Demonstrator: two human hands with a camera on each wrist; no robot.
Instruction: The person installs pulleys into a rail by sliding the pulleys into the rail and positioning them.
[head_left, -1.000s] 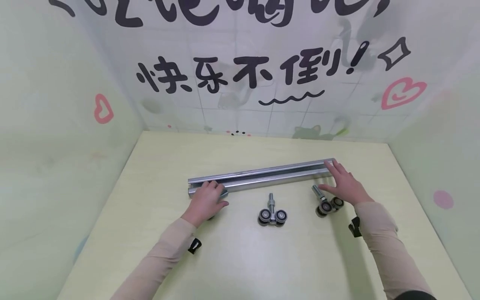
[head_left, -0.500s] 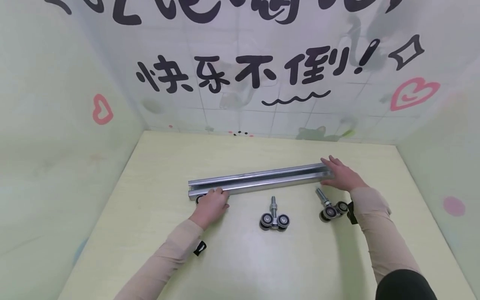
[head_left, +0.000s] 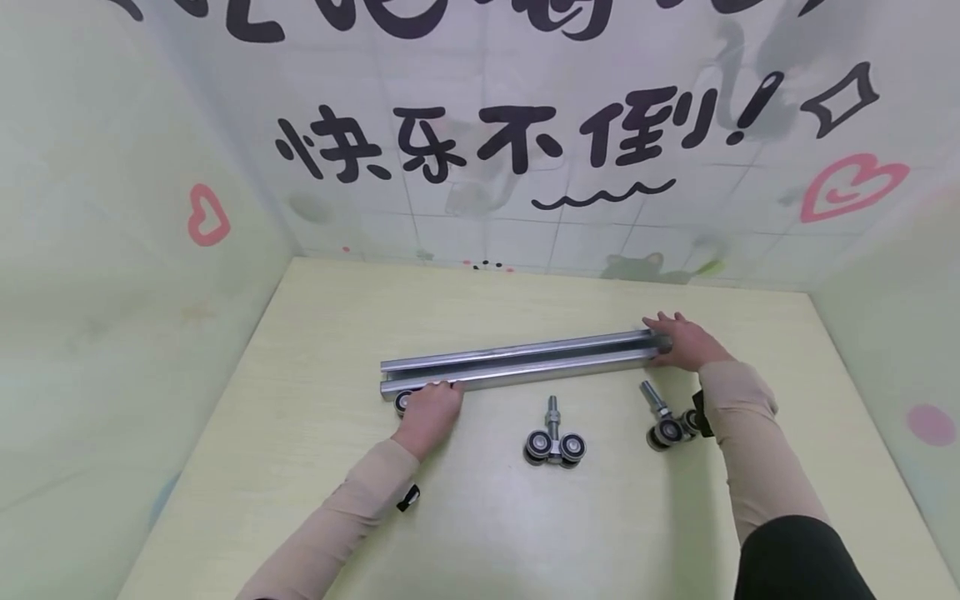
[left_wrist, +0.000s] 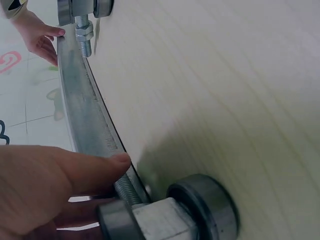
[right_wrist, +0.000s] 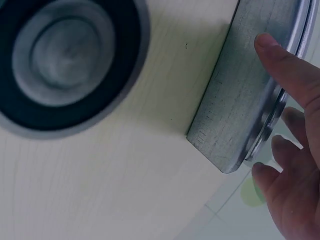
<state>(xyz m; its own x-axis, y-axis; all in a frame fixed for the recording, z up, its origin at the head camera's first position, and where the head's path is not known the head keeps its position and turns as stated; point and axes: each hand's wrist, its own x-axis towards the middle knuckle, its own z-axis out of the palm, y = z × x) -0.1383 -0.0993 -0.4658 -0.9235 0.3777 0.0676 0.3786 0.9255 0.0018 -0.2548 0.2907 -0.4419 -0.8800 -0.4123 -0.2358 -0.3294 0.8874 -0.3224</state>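
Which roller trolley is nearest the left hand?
The leftmost trolley: the left hand partly covers it near the rail; the middle trolley and rightmost trolley lie farther off.

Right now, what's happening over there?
Someone's right hand grips the right end of a metal rail; the left hand is near its left end, beside a wheeled bolt; whether it grips either is unclear. A second wheeled bolt and a third wheeled bolt lie on the table in front of the rail.

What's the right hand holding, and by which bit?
The right hand holds the metal channel rail by its right end, thumb on the near wall, fingers at the far side.
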